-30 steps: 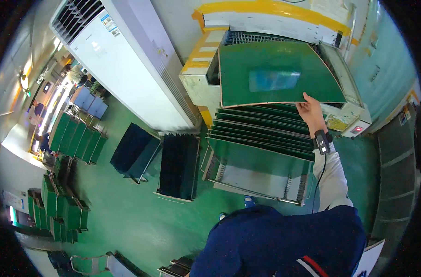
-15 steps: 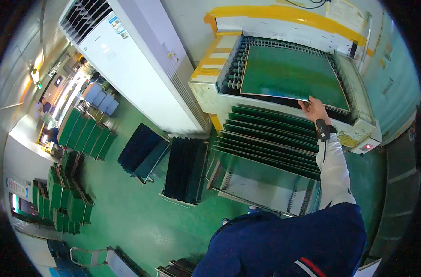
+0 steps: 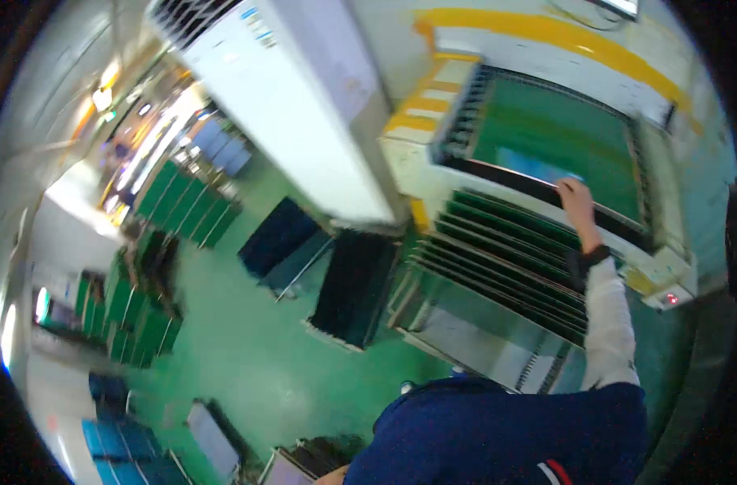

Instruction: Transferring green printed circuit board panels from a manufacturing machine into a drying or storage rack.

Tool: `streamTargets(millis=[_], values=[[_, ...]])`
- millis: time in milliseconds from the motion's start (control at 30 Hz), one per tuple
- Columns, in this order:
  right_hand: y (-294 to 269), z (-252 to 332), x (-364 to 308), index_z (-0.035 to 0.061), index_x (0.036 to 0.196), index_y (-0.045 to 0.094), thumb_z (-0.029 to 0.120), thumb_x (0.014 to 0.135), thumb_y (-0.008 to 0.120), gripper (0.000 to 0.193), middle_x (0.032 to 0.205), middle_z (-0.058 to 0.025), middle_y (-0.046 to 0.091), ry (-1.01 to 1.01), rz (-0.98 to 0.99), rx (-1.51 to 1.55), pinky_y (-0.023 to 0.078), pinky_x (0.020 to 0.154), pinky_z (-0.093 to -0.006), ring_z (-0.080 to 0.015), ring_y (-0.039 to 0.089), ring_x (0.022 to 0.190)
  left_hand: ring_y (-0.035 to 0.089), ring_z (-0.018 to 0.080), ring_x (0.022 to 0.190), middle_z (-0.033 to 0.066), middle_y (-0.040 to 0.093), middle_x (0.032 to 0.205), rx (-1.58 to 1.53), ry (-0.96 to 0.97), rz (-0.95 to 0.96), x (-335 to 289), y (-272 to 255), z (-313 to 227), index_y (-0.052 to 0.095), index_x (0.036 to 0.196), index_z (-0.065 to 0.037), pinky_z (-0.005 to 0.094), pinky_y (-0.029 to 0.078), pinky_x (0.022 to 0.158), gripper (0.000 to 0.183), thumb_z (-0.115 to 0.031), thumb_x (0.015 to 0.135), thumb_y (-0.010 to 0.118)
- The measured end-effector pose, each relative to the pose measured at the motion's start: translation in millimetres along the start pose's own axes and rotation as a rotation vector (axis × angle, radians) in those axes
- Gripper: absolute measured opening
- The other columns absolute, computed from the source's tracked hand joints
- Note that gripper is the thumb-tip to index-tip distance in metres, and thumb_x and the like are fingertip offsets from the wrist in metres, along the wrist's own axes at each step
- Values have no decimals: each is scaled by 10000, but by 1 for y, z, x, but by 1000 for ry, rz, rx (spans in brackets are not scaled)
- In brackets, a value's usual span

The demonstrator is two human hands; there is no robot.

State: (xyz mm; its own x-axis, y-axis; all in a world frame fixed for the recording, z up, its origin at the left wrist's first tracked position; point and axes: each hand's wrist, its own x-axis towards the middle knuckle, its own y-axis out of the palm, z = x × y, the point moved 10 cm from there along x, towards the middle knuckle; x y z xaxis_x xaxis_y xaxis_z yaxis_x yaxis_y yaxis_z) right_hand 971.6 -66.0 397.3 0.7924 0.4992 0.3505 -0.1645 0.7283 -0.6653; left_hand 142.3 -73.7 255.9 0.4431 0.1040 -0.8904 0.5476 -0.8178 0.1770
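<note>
My right hand [image 3: 577, 202], with a dark band at its wrist, reaches to the near edge of a large flat green panel [image 3: 558, 129]. Its fingers are closed on that edge, though motion blurs them. The panel lies on the roller bed of a pale machine [image 3: 421, 158] marked with yellow tape. Just below the machine stands a rack [image 3: 465, 331] with several green panels [image 3: 506, 250] on edge in slots. Only a sliver of my left hand [image 3: 333, 478] shows at the lower edge, its fingers hidden.
A tall white cabinet unit [image 3: 296, 105] stands left of the machine. Racks of dark panels [image 3: 356, 287] stand on the green floor [image 3: 255, 364]. More green-panel racks [image 3: 187, 202] are farther left. Another rack [image 3: 292, 465] is at the lower edge, close to my left hand.
The view has swung, so the scene sits farther right and blurs. My right hand stays at the panel's near edge, and the panel lies farther back on the rollers. Part of my left hand appears.
</note>
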Motion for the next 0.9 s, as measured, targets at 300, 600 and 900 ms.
streamTargets(millis=[300, 600, 900], values=[[33, -9, 3, 62, 1230, 595, 155, 884, 608, 358, 1313, -133, 557, -262, 50, -290, 403, 1013, -397, -336, 520, 1190, 604, 140, 1055, 72, 635, 1222, -131, 46, 118, -35, 50, 2, 516, 1307, 37, 310, 463, 944, 411, -104, 924, 560], [42, -60, 41, 78, 1212, 601, 171, 902, 601, 324, 1330, -135, 549, -222, 86, -354, 366, 1057, -410, -330, 470, 1257, 583, 108, 1022, 22, 629, 1208, -53, 125, 235, -23, 56, 12, 517, 1318, 2, 285, 459, 905, 398, -148, 950, 544], [34, -30, 19, 22, 1089, 635, 161, 889, 621, 244, 1119, -132, 640, -231, 175, -143, 443, 932, -362, -297, 594, 1039, 578, 79, 795, -46, 661, 958, 35, 368, 263, 21, 38, 73, 619, 1159, -13, 266, 469, 722, 292, -158, 912, 561]])
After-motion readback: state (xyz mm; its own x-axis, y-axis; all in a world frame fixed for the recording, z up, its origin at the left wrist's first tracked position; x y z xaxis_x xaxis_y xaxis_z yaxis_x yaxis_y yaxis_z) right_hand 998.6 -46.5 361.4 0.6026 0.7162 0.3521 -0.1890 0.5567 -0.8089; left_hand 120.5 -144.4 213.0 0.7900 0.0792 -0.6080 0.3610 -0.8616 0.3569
